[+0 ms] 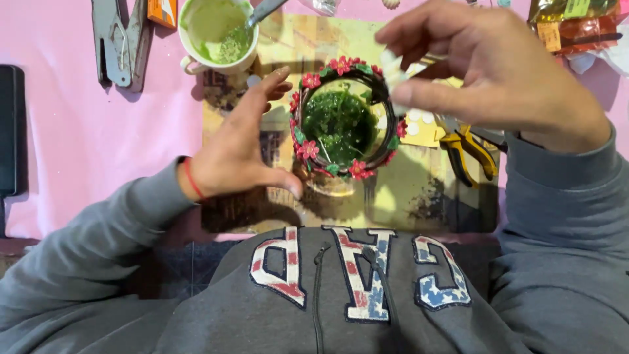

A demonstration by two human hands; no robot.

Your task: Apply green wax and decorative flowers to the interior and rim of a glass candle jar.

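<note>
A glass jar [341, 124] stands on a printed mat [419, 190], filled with green moss-like material and ringed by a wreath of small red flowers and green leaves [308, 149]. My left hand [242, 147] is spread beside the jar's left side, thumb near its base, fingers apart, and I cannot tell if it touches the glass. My right hand [485, 65] hovers above the jar's right rim, pinching a small white piece [393, 69] between thumb and fingers.
A white mug [213, 36] of green paste with a spoon sits at the back left. A metal tool [121, 42] lies further left, a dark device [10, 128] at the left edge. Yellow-handled pliers [468, 154] lie right of the jar; packets [576, 26] at the back right.
</note>
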